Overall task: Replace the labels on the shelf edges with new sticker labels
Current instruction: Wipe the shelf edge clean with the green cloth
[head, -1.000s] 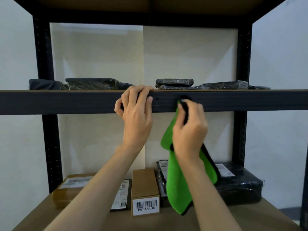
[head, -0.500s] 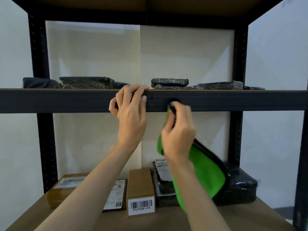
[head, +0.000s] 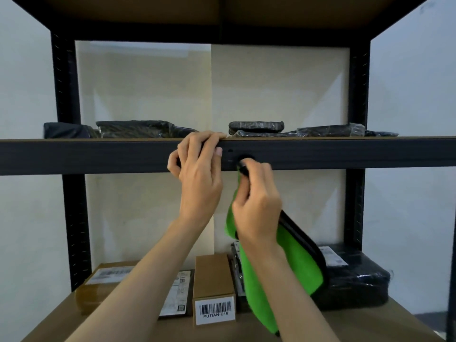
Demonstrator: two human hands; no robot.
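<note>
A dark shelf edge (head: 345,154) runs across the middle of the view. My left hand (head: 199,174) grips this beam from the front, fingers curled over its top rim. Just to its right, my right hand (head: 256,208) pinches a green cloth with black trim (head: 296,262) and presses a bunched corner of it against the beam face. The rest of the cloth hangs down below my wrist. No label shows on the beam; the part under my left hand is hidden.
Black wrapped parcels (head: 256,127) lie on the upper shelf. Below stand a cardboard box with a barcode label (head: 213,290), a flat carton (head: 103,282) and a black wrapped bundle (head: 355,280). Black uprights (head: 71,218) frame the rack.
My right hand with the cloth slid left along the beam toward my left hand, then held near it. The left hand kept its grip.
</note>
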